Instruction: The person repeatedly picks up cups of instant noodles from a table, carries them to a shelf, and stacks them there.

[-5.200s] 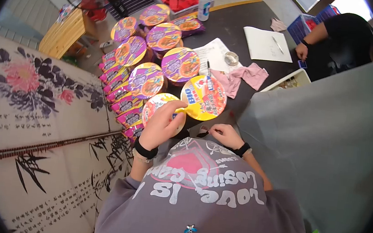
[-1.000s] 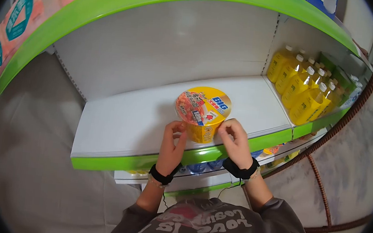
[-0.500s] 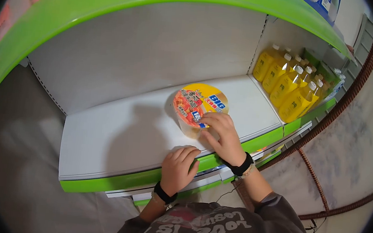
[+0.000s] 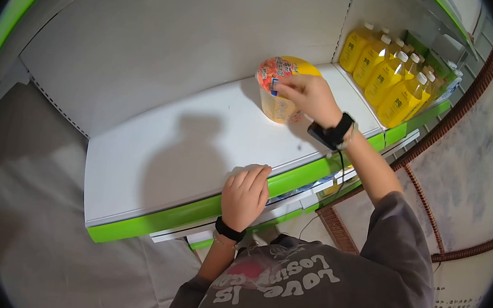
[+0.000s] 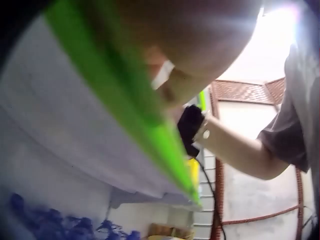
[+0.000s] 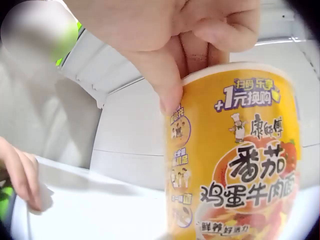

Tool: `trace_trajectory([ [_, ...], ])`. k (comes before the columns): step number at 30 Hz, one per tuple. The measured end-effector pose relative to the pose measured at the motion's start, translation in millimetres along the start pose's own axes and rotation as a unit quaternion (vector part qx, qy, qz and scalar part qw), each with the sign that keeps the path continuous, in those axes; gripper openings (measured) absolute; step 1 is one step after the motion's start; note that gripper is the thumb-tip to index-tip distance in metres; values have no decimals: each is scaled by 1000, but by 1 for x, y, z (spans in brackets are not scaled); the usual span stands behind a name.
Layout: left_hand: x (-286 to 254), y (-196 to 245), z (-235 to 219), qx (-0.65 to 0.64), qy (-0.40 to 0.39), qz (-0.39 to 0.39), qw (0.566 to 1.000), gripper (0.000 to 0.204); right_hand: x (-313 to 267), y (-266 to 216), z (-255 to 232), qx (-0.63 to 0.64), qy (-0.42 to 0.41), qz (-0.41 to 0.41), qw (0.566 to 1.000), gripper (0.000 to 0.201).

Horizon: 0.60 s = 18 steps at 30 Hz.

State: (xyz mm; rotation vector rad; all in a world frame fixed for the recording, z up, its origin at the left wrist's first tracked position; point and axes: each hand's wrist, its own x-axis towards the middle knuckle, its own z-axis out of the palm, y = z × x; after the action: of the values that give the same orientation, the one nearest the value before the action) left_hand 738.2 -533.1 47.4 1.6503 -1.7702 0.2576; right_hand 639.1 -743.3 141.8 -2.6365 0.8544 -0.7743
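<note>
A yellow instant noodle cup (image 4: 276, 108) with a red-and-yellow lid stands upright on the white shelf (image 4: 247, 148), toward its back. My right hand (image 4: 315, 98) reaches over the cup and holds it by the top. In the right wrist view, the thumb presses the cup's side just below the rim and the other fingers curl above the lid; part of the lid is hidden behind them. My left hand (image 4: 245, 196) rests on the shelf's green front edge (image 4: 298, 180), its fingers lying over the edge onto the white surface. In the left wrist view that hand is blurred and close.
Several yellow bottles (image 4: 386, 78) with white caps stand in the section right of the cup, green boxes (image 4: 442, 67) behind them. Blue items (image 5: 55, 222) sit on the level below. A white back panel (image 4: 211, 36) rises behind the shelf.
Earlier the person was at a table of noodle cups; now a shelf is in front. Since both hands held the cup, the left has let go and the right has moved it toward the back.
</note>
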Motion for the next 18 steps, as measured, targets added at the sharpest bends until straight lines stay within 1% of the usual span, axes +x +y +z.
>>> trace_trajectory([
  [1, -1, 1, 2, 23, 8, 0, 1000, 27, 9, 7, 4, 148, -32, 6, 989, 24],
  [2, -2, 3, 2, 27, 9, -2, 1000, 27, 16, 13, 5, 292, -63, 12, 954, 27],
  [3, -1, 4, 2, 22, 12, -9, 1000, 27, 20, 15, 2, 294, -65, 9, 954, 27],
  [5, -1, 8, 2, 20, 15, -18, 1000, 28, 23, 21, -6, 262, -153, -22, 953, 31],
  [6, -2, 11, 2, 26, 13, -19, 999, 28, 23, 27, -8, 251, -179, -65, 949, 39],
  [7, -3, 13, 2, 32, 11, -19, 999, 28, 19, 32, -11, 253, -181, -68, 948, 39],
  [8, -4, 14, 2, 36, 12, -21, 999, 28, 16, 35, -15, 179, -167, -142, 959, 41],
  [9, -5, 15, 4, 35, 19, -21, 999, 28, 14, 37, -19, 103, -150, -214, 960, 43],
  [10, -6, 15, 5, 35, 27, -21, 999, 28, 14, 40, -23, 81, -181, -186, 962, 44],
  [11, -6, 16, 6, 38, 29, -22, 999, 28, 15, 45, -24, 83, -181, -190, 962, 44],
  [13, -5, 17, 6, 47, 29, -23, 998, 30, 14, 57, -21, 50, -143, -205, 967, 43],
  [14, -4, 18, 8, 50, 27, -21, 998, 30, 15, 64, -19, 52, -139, -204, 968, 43],
  [16, -3, 22, 13, 63, 33, -45, 996, 30, 17, 79, -18, -14, -73, -210, 975, 42],
  [18, -1, 26, 18, 74, 34, -50, 995, 30, 21, 97, -20, -17, -64, -200, 978, 41],
])
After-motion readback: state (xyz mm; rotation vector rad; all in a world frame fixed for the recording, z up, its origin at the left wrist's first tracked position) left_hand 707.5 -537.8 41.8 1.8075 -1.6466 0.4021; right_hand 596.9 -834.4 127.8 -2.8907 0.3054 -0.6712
